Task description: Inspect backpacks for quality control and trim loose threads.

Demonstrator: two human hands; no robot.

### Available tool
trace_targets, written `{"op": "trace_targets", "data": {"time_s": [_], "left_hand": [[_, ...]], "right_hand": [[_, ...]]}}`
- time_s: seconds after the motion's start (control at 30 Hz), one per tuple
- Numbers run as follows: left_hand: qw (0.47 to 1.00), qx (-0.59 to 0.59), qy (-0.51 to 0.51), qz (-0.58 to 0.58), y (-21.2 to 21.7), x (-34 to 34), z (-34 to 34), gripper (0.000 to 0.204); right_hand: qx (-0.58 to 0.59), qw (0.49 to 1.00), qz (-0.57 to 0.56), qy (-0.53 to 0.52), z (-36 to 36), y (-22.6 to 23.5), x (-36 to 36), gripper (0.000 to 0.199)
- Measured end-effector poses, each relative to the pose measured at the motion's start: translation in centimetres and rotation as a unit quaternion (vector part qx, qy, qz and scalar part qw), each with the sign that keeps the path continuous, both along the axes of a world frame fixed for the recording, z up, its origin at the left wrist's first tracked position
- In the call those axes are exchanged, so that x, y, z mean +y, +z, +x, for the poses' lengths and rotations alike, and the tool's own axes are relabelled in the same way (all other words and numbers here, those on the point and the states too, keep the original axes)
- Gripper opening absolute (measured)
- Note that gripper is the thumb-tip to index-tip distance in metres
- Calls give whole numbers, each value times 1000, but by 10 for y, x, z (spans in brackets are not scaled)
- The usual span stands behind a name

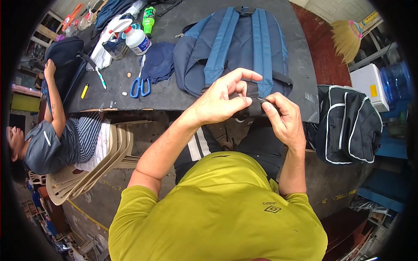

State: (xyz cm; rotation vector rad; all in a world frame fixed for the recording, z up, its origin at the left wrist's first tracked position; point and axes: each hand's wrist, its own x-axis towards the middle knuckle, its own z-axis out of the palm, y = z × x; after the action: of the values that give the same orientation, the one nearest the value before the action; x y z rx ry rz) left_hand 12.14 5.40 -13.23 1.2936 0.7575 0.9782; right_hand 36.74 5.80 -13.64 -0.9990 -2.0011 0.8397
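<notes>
A dark navy backpack (244, 48) with lighter blue shoulder straps lies on the table, its bottom end toward me. At the near table edge my left hand (222, 98) pinches a black webbing strap (254, 106) of the bag between thumb and fingers, the index finger stretched above it. My right hand (285, 119) is closed in a pinch against the right side of the same strap. A small, thin, dark thing pokes out between its thumb and index finger, too small to name.
Blue-handled scissors (140, 87), a navy cloth (157, 63), a white bottle (137, 41) and a green bottle (148, 21) stand or lie left of the backpack. A seated person (48, 130) handles a dark bag farther left. A black bag (348, 124) stands at right.
</notes>
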Motion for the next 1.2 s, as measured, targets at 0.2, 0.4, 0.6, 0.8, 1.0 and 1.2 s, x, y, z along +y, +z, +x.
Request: {"op": "trace_targets", "data": {"time_s": [0.2,0.4,0.6,0.8,1.0,1.2], "left_hand": [[993,73,75,53,4,-3,-20,42],[685,461,419,379,6,7,-49,34],[800,344,195,452,16,33,53,43],[799,413,57,433,-26,114,97,34],[850,337,57,400,-55,134,97,15],[849,352,61,389,-58,132,97,17]], "right_hand": [[67,995,-45,-63,20,-13,-1,13],[72,964,-78,-245,60,-44,21,16],[-15,960,52,-275,66,-49,25,27],[-100,953,119,-260,83,-73,21,27],[-123,963,85,-225,94,-72,32,27],[-129,975,91,-156,88,-60,52,26]]}}
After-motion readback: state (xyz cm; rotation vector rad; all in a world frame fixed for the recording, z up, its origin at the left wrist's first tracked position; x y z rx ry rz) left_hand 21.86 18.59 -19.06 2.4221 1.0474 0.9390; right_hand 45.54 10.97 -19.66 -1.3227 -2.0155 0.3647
